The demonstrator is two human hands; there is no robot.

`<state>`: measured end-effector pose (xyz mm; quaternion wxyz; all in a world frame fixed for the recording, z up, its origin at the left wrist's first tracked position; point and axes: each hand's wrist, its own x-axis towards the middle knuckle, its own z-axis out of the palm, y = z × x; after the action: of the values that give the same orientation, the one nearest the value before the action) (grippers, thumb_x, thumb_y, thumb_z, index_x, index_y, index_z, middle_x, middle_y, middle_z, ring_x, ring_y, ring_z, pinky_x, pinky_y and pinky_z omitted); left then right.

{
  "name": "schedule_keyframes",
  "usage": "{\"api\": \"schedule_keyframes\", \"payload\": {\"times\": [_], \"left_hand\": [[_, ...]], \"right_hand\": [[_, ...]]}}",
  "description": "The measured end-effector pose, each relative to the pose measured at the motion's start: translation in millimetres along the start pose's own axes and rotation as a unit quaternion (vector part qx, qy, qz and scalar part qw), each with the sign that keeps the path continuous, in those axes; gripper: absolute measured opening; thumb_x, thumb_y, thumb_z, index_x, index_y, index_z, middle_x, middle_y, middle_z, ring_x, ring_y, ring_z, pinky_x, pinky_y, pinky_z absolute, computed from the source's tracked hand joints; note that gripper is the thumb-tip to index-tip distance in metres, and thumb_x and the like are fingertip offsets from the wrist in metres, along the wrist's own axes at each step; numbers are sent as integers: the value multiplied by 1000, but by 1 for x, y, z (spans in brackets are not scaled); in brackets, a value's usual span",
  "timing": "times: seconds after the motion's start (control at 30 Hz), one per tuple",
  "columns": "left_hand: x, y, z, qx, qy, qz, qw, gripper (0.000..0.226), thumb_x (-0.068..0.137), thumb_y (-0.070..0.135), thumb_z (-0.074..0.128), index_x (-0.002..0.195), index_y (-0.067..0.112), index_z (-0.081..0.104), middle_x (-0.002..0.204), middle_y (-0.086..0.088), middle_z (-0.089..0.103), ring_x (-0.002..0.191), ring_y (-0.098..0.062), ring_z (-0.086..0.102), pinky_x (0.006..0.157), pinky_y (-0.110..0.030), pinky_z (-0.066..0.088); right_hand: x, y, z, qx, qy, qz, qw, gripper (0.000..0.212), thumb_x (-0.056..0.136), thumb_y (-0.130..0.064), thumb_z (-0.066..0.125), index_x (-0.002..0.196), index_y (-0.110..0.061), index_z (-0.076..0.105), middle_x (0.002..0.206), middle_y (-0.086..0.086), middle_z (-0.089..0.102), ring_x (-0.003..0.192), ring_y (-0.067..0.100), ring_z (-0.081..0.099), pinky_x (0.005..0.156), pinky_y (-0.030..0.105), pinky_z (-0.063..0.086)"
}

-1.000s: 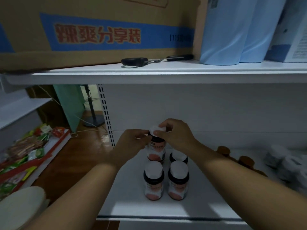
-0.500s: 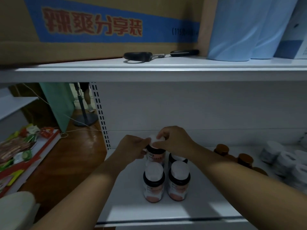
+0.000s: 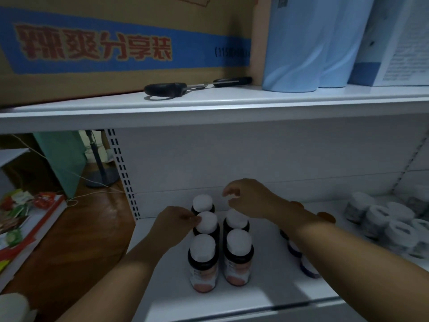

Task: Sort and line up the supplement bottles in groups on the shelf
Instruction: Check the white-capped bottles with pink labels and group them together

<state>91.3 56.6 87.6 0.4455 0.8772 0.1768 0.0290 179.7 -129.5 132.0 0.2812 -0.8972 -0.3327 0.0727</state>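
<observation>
Dim white metal shelf (image 3: 267, 296). Dark white-capped supplement bottles (image 3: 239, 256) stand in two files. My left hand (image 3: 173, 225) pinches middle-left cap; right hand (image 3: 249, 198) hovers, fingers curled, grip unclear. I advise nudging gently, squaring rows.

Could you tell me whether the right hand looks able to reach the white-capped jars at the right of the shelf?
Probably yes: the right hand hovers free and the white-capped jars stand open above.
</observation>
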Motion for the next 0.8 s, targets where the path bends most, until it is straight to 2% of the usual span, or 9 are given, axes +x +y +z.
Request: {"api": "schedule_keyframes", "payload": {"times": [0.13,0.23,0.37,0.47,0.57,0.63,0.67,0.73,0.8], "left_hand": [[-11,14,-5,50,98,72,991,14,92,26,55,90,19,67,81,4,62,72,-10,54,59,-17,39],[-23,30,-8,51,140,135,980,11,92,19,56,91,21,67,77,16,57,71,-1,52,60,-7,35],[-43,51,-15,20,170,187,967,14,90,12,57,94,19,69,79,12,60,69,1,53,59,1,36],[-62,69,-14,-69,133,174,973,19,88,7,59,81,22,69,76,9,65,61,6,57,56,-1,40],[-82,76,0,-165,95,150,970,23,83,2,65,78,24,69,78,3,69,64,-6,62,56,-6,46],[-94,75,16,-219,47,137,965,22,78,6,73,91,23,68,91,5,71,81,-10,67,62,-8,49],[-98,74,24,-238,5,134,962,32,73,11,79,100,23,65,97,6,70,88,-7,68,64,-9,50],[-104,70,38,-284,-79,126,947,53,60,21,80,108,23,59,98,5,72,90,-5,69,65,-13,52],[-107,66,48,-308,-117,115,937,63,50,24,83,108,19,61,97,-3,74,89,-16,70,68,-23,55]], "right_hand": [[-5,13,10,-49,-104,82,990,50,82,-40,68,123,-15,55,123,0,53,109,15,51,87,25,44],[-6,16,15,-28,-51,81,995,42,79,-29,72,114,-10,59,112,3,55,97,14,52,72,24,45],[-11,27,-16,4,53,103,993,38,78,-34,72,110,-13,65,110,-1,58,95,11,53,76,21,45],[-33,28,-64,116,165,107,974,32,78,-31,74,105,-16,70,102,-4,63,92,9,58,76,20,48],[-75,19,-93,322,230,80,915,18,79,-17,74,97,-15,72,97,-3,69,85,8,65,68,19,56],[-98,14,-90,389,213,68,894,9,81,-12,70,89,-16,72,91,-1,71,78,8,67,58,16,55],[-107,13,-84,414,198,68,886,8,82,-11,69,87,-16,73,89,0,72,77,10,69,58,18,55],[-119,15,-68,457,175,69,870,11,83,-8,66,84,-15,74,85,3,75,77,15,70,60,23,56],[-125,20,-52,484,174,74,854,14,81,-6,66,82,-15,76,85,6,75,81,21,70,63,29,55]]}}
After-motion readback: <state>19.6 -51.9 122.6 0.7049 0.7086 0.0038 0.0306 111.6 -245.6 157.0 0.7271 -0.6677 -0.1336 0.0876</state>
